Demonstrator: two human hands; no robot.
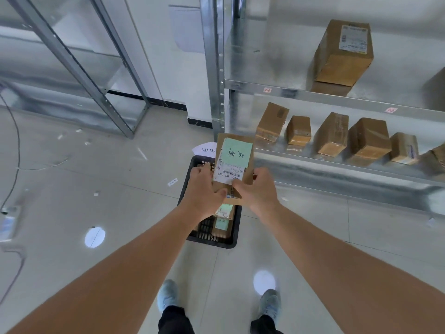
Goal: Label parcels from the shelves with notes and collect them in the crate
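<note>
Head view: we see both hands holding one cardboard parcel above the black crate on the floor. Left hand grips its lower left edge, thumb curled across the front; right hand pinches the lower right corner. A green note with handwriting is stuck on its face, above a white barcode label. More noted parcels lie in the crate. Metal shelves at right carry brown boxes.

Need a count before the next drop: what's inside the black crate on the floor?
Black plastic crate: at least two brown parcels with green notes show. The held parcel and both hands cover the rest.
</note>
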